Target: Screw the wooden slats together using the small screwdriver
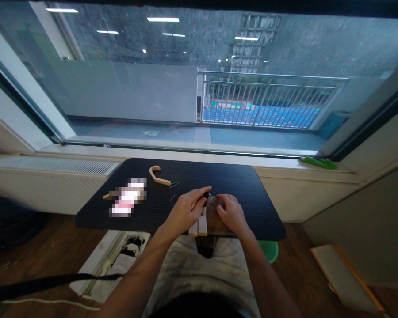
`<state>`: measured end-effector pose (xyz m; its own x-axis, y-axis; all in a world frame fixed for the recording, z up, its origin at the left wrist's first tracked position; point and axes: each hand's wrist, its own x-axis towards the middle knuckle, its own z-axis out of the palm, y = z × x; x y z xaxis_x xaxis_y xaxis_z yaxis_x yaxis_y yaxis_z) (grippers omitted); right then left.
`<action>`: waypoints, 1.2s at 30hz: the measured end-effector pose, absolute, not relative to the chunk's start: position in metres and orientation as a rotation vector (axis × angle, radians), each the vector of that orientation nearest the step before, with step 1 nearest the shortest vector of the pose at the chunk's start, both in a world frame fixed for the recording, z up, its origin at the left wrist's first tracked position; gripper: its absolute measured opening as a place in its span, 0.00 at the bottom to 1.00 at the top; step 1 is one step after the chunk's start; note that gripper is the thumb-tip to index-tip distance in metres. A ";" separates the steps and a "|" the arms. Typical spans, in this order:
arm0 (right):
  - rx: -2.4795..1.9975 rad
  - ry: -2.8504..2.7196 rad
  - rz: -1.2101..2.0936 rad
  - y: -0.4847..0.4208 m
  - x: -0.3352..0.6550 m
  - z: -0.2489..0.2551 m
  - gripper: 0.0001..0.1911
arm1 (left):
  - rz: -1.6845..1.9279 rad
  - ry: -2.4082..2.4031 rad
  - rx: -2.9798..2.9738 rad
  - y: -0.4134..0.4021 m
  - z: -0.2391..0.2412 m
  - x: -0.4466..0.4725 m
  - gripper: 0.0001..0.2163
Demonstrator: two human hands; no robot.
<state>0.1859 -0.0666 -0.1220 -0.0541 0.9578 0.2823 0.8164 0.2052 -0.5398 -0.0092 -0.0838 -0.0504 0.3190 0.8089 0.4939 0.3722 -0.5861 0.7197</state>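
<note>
My left hand (187,208) is closed around a small black-handled tool (206,194), which looks like a screwdriver. Its thin shaft points down at a pale wooden strip (202,226). Beside that strip lies a second pale strip (193,229), both at the table's near edge. My right hand (232,213) grips a brown, rough-looking block (215,223) right beside the strips, fingers bent over its top. The left fingers partly hide the tool. Farther back on the table are a curved wooden hook (157,177) and several small screws (174,184).
The black table (219,170) stands against the window sill. On its left lies a blurred-out item (128,197) with a wooden piece (109,195) beside it. Below are an open white box (102,256) with cables and a green bowl (269,251). A green cloth (319,163) lies on the sill.
</note>
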 end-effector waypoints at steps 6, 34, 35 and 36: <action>-1.656 -1.917 0.313 -0.067 0.186 -0.122 0.17 | 1.186 1.041 2.112 -0.083 -0.051 -0.009 0.17; -1.679 -1.906 0.351 -0.068 0.186 -0.118 0.17 | 1.278 1.110 2.121 -0.080 -0.051 -0.009 0.11; -1.680 -1.906 0.350 -0.067 0.186 -0.118 0.17 | 1.279 1.101 2.123 -0.080 -0.051 -0.009 0.11; -1.680 -1.906 0.349 -0.067 0.186 -0.118 0.17 | 1.279 1.093 2.124 -0.081 -0.051 -0.009 0.11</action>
<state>0.1858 -0.0673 -0.1178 -0.0498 0.9691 0.2417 0.8206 0.1776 -0.5432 -0.0092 -0.0806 -0.0505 0.2646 0.8009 0.5373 0.4057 -0.5978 0.6914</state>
